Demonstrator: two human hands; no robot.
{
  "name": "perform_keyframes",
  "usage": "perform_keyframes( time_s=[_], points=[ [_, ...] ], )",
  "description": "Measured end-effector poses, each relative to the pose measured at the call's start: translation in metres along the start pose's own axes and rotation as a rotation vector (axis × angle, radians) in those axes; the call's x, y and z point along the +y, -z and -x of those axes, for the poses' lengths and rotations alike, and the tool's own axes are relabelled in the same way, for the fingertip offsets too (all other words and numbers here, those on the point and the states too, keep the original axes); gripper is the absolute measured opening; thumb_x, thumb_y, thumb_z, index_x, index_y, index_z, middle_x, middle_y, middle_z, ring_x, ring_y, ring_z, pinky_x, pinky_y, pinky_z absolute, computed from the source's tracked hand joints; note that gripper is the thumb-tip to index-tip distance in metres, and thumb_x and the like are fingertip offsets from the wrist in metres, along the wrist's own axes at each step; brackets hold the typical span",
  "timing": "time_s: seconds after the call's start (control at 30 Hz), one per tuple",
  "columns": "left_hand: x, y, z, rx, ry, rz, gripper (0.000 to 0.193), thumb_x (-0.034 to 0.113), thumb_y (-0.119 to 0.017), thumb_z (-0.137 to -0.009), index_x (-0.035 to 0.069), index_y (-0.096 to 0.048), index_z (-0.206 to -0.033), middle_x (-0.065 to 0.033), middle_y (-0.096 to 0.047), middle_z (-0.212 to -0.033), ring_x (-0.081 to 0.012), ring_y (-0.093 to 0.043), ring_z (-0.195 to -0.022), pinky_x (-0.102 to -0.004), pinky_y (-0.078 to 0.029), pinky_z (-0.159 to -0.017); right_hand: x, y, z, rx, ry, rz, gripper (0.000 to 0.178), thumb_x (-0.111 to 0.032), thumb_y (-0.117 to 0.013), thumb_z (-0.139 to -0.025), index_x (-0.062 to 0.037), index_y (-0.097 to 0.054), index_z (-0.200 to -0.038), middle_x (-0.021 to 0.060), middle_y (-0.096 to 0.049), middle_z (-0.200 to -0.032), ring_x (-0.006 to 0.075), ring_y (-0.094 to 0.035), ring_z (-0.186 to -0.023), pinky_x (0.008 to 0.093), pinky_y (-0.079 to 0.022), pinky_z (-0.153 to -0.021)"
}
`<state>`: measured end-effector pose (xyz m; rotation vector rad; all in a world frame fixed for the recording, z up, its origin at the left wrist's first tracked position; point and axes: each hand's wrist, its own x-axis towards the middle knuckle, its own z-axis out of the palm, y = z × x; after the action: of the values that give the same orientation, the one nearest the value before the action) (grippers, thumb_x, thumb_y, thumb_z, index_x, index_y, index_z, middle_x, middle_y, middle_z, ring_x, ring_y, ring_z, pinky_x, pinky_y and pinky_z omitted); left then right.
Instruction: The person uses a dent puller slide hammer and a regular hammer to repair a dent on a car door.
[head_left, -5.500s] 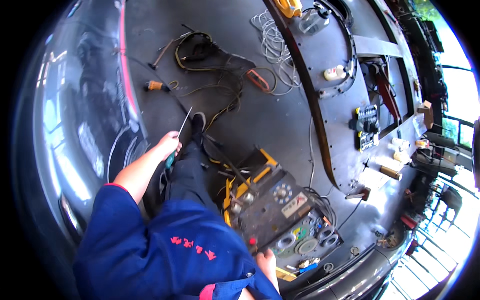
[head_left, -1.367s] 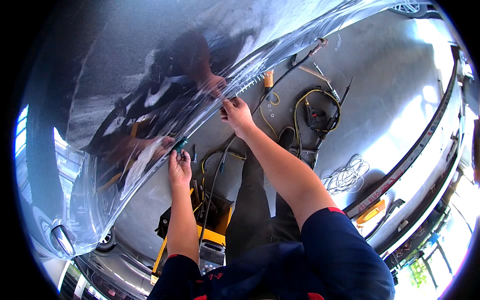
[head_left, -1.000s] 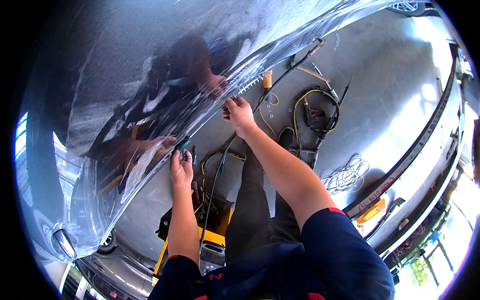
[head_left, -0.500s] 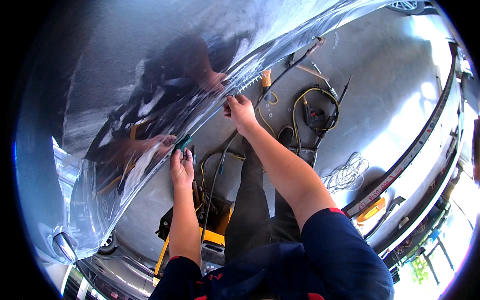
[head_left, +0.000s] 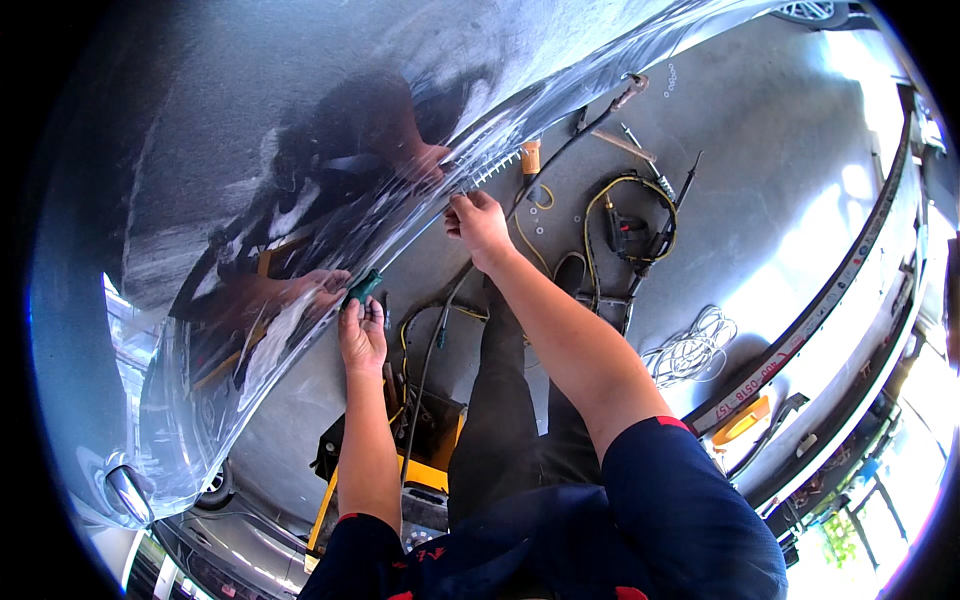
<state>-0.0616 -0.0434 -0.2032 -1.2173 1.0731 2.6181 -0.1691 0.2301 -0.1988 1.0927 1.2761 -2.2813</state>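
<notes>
A dark car body panel [head_left: 330, 200] with scuffed, shiny patches fills the upper left and mirrors my arms. My left hand [head_left: 362, 335] is closed round the green handle of a long screwdriver [head_left: 363, 287], close beside the panel. Its thin shaft slants up and right along the panel toward my right hand [head_left: 478, 228]. There my fingers are pinched together near the shaft's far end, by the lower end of a row of small metal rings [head_left: 498, 168] standing along the panel. The fingertips hide the shaft's tip and whatever else they hold.
A dark cable [head_left: 575, 150] runs from the panel down past my legs. On the floor lie a black tool with a looped yellow hose [head_left: 625, 235] and a coiled white cord [head_left: 695, 345]. An orange-handled tool [head_left: 531, 160] stands near the rings. A yellow-black cart [head_left: 430, 470] is below.
My left hand and the screwdriver handle have shifted very slightly left. The right hand keeps almost the same place beside the row of rings.
</notes>
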Motion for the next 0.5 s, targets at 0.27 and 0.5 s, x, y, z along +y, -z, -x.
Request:
perform_keyframes(
  time_s=[0.27,0.5],
  points=[
    [-0.002,-0.006,0.001,0.042,0.000,-0.020,0.016,0.009,-0.075,-0.087,0.005,-0.066,-0.100,-0.0049,-0.068,-0.099,-0.0172,-0.061,-0.091,-0.0323,-0.052,-0.089,-0.002,0.002,-0.001,-0.002,-0.015,-0.002,0.022,-0.020,-0.059,-0.095,0.0016,-0.057,-0.102,0.0084,-0.063,-0.084,0.0156,-0.062,-0.071,0.0315,-0.053,-0.064],
    [-0.004,0.002,-0.003,0.040,0.000,-0.033,0.027,0.012,-0.076,-0.085,0.010,-0.063,-0.108,-0.0013,-0.066,-0.101,-0.0165,-0.059,-0.091,-0.0329,-0.051,-0.086,-0.001,0.001,-0.003,-0.008,-0.008,0.050,0.019,-0.016,-0.062,-0.092,0.0008,-0.056,-0.099,0.0078,-0.063,-0.084,0.0154,-0.063,-0.071,0.0313,-0.054,-0.064]
  ],
)
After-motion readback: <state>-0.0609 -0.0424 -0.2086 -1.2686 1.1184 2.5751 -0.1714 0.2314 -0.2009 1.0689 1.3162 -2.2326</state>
